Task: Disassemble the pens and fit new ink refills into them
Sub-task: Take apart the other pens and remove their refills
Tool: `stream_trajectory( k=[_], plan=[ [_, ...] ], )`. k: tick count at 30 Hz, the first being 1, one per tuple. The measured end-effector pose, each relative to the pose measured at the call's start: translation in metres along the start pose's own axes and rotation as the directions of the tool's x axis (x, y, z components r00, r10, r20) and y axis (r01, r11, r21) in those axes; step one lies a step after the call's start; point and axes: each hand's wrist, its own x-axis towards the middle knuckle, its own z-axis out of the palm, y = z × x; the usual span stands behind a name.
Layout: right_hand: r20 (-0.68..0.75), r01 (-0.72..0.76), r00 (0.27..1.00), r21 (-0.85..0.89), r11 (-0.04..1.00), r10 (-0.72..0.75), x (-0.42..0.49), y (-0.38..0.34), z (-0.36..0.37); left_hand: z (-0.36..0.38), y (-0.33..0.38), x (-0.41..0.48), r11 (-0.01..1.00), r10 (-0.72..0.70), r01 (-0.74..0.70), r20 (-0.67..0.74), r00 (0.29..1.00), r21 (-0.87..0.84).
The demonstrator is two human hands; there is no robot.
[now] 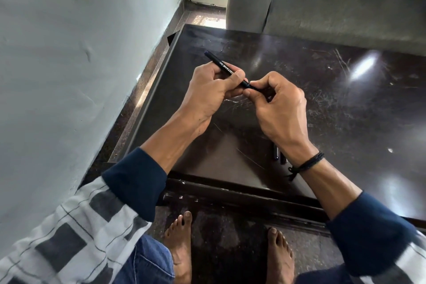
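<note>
Checked sleeves (69, 237) with navy cuffs filled the lower corners. At centre frame the left hand (207, 92) curled round the barrel of a black pen (221, 64), whose far end pointed to the upper left. The right hand (279, 108) pinched its near tip. Both were held above the scratched dark desk (345, 99), where dark pen parts (276, 154) lay beside the right wrist.

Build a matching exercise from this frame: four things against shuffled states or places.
Things:
1. left hand
2. right hand
3. loose dark pieces
4. black cord

States or places:
a. lie on the table beside the right wrist
b. tied round the right wrist
c. grips the barrel of the pen
d. pinches the pen's lower end

Pairs: 1-c, 2-d, 3-a, 4-b
</note>
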Motion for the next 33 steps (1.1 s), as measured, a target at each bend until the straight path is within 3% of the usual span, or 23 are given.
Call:
stream_trajectory(
  k=[10,15,20,27,33],
  plan=[
    [0.052,0.008,0.999,0.036,0.999,-0.01,0.011,-0.01,-0.005,-0.002,0.007,0.0,0.999,0.034,-0.035,-0.039,0.999,-0.03],
    [0.131,-0.034,0.991,0.01,0.999,0.033,0.018,-0.005,-0.008,-0.009,0.004,0.003,0.985,-0.059,0.04,-0.108,0.992,-0.167],
    [0.099,-0.067,0.993,-0.003,0.998,0.067,0.018,0.003,-0.016,-0.012,0.003,0.008,0.958,-0.132,0.093,-0.131,0.983,-0.271],
    [0.037,-0.147,0.988,-0.031,0.989,0.148,0.025,0.012,-0.021,-0.027,0.003,0.016,0.985,-0.098,0.055,-0.263,0.96,-0.165],
    [0.04,-0.157,0.987,-0.029,0.987,0.158,0.026,0.016,-0.018,-0.029,0.0,0.019,0.977,-0.103,0.034,-0.324,0.94,-0.211]
  ],
)
